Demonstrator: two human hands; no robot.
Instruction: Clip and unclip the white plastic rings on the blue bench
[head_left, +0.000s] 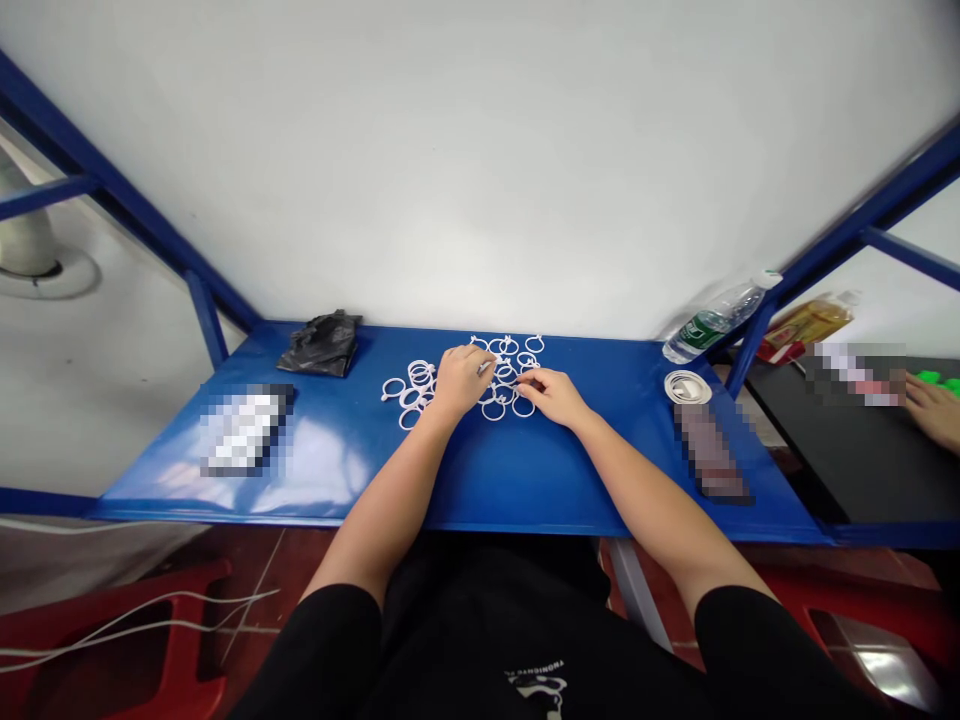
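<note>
White plastic rings, each with a small knob or eyelet, lie on the blue tabletop (517,480). My left hand (459,382) is over the middle of them, its fingers curled together; whatever they grip is too small to make out. To its left is one cluster of rings (421,372), partly under the hand. Another group of rings (504,370) spreads between and beyond both hands. With thumb and fingertips pinched, my right hand (555,397) has hold of a white ring (525,414) at the right side of this group.
A crumpled black plastic bag (321,345) and a blurred-out flat object (247,430) are at the left. A water bottle (712,322), a white coiled roll (688,388) and a blurred dark object (709,450) are at the right. Another person's hand (934,410) shows far right.
</note>
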